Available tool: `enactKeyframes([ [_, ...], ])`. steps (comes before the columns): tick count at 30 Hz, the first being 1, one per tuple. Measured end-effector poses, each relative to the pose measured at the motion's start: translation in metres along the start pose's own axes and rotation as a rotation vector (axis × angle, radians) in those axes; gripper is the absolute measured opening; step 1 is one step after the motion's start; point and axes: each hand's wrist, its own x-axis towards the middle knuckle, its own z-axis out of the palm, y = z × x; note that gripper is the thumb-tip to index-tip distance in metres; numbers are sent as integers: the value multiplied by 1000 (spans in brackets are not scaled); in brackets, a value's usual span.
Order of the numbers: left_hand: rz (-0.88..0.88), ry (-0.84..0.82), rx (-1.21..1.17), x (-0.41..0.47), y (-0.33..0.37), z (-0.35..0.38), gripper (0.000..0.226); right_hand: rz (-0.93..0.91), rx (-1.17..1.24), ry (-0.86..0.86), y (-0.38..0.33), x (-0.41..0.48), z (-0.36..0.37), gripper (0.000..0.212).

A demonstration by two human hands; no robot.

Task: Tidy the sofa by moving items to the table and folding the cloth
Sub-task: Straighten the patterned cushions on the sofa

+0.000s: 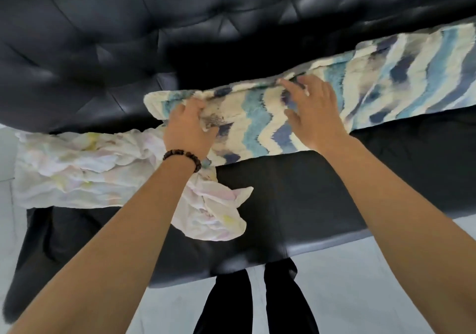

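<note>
The striped cloth [260,130] lay along the far side of the sofa [283,192] seat. The left grip [189,127] held its left end; the right grip [314,112] pressed flat, fingers wide. A hard tug might undo the fold.

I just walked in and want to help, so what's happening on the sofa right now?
A person stands at the black sofa, working on a blue and white towel laid along the seat. The left hand grips its left end, while the right hand rests with spread fingers on its middle. A crumpled pale cloth lies beside it, not yet folded.
</note>
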Motion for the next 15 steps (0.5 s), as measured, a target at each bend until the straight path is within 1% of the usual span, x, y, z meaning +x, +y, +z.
enactKeyframes([
  [2,-90,-130,-12,11,-28,28,51,96,131,-145,7,11,39,65],
  [3,-146,-182,-53,11,-40,40,56,178,217,-198,11,11,56,69],
  [4,-210,-208,-112,11,-49,50,60,261,325,-211,15,8,71,72],
  [7,-411,-151,-273,4,-69,72,77,524,591,-90,21,-8,101,81],
  [9,-501,-77,-385,3,-78,82,92,790,816,-66,31,-12,121,95],
  [10,-525,-41,-447,7,-80,85,100,949,968,-74,35,-12,132,103],
  [11,-534,-7,-499,14,-82,88,109,1096,1121,-100,38,-12,139,107],
  [12,-534,15,-550,24,-84,91,117,1193,1258,-126,40,-9,146,105],
  [13,-541,21,-600,35,-85,93,125,1234,1364,-143,42,-7,151,94],
  [15,-586,11,-715,56,-86,96,136,1225,1511,-129,42,-2,165,55],
])
